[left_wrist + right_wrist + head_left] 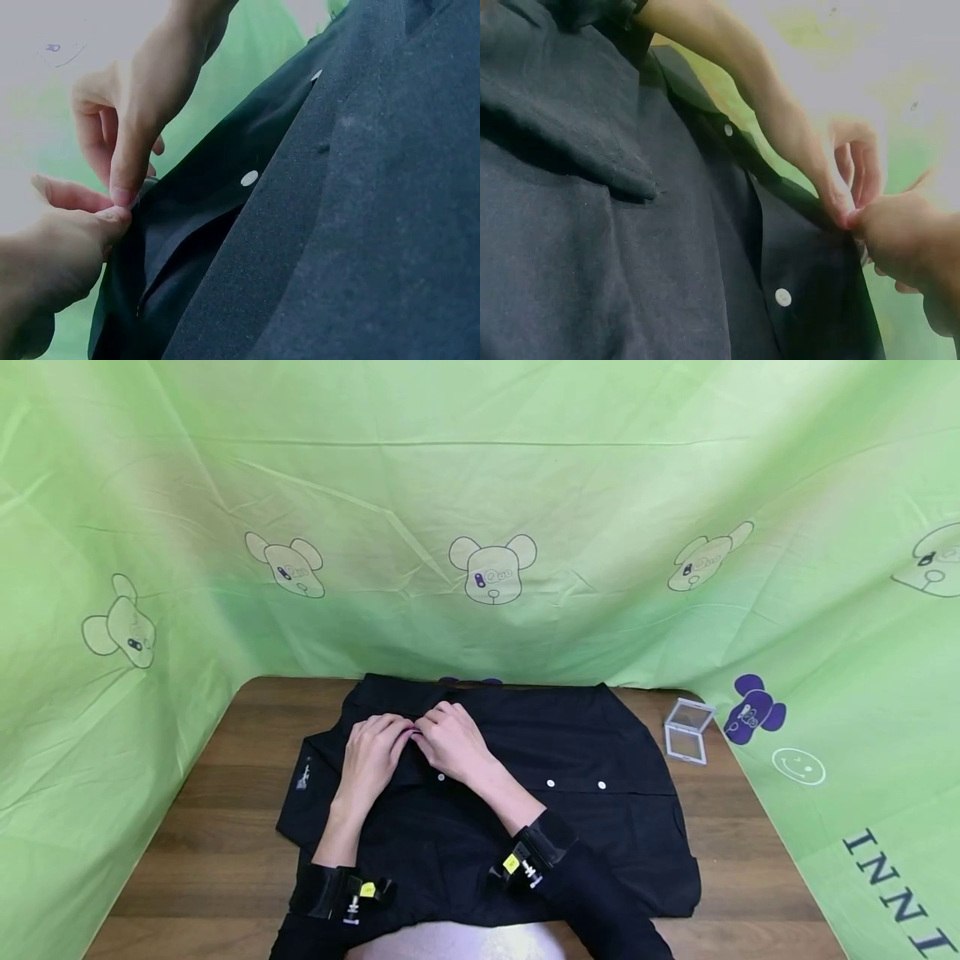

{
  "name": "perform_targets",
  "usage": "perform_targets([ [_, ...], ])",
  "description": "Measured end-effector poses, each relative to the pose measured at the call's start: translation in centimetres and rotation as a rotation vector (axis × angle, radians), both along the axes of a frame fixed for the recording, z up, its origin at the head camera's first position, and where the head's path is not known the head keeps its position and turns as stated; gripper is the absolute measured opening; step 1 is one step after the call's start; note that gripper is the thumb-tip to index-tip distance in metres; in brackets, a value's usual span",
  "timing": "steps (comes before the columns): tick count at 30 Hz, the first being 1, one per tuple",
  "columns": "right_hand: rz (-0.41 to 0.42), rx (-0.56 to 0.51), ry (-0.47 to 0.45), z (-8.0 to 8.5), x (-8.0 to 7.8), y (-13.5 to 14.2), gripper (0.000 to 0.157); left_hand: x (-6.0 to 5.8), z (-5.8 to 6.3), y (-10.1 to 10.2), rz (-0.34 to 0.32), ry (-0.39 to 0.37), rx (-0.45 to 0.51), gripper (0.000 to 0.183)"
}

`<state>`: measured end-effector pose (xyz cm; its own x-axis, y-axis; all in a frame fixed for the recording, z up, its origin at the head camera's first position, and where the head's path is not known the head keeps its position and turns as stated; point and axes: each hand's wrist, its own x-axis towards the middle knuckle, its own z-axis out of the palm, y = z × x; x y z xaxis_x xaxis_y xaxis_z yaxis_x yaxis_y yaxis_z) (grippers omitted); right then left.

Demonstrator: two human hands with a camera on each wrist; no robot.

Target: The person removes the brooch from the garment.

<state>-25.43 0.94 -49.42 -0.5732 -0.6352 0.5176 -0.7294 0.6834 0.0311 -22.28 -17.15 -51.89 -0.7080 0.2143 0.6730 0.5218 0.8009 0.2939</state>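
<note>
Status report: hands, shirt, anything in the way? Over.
Left hand and right hand pinching black button-up shirt. Shirt spread across table. Open plastic case: not obstructing.

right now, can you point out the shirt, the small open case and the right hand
Shirt (pixel 465 827), head view: plain dark cloth near its middle.
Small open case (pixel 686 728), head view: the join between its two panels.
Right hand (pixel 452 743), head view: its back.

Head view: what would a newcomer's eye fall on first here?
Probably the bright green cloth, printed with cartoon animal heads, hanging behind and beside the wooden table. Against it stands out the black garment spread on the table, where the left hand and right hand meet, pinching its fabric. A small open case lies near the table's right edge.
</note>
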Motion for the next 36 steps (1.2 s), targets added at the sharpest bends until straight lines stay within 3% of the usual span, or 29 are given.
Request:
perform_targets([
  [13, -0.023, 0.065, 0.002, 0.3, 0.0, -0.3, 0.019, 0.1, 0.1, 0.3, 0.018, 0.032, -0.021, 0.01],
  [22, 0.02, -0.017, -0.024, 0.1, -0.2, 0.1, 0.016, 0.5, 1.1, 0.7, 0.043, 0.002, -0.036, 0.008],
  [24, 0.028, -0.042, -0.047, 0.0, -0.3, 0.2, 0.014, 0.5, 1.3, 0.6, 0.034, -0.028, -0.019, 0.009],
  [30, 0.05, -0.143, -0.079, -0.7, -0.6, 0.6, 0.011, 0.2, 1.0, 0.2, -0.09, -0.141, 0.135, 0.023],
  [36, 0.093, -0.265, -0.09, -1.3, -0.8, 0.8, 0.009, -0.1, 0.5, 0.4, -0.127, -0.164, 0.234, 0.027],
])
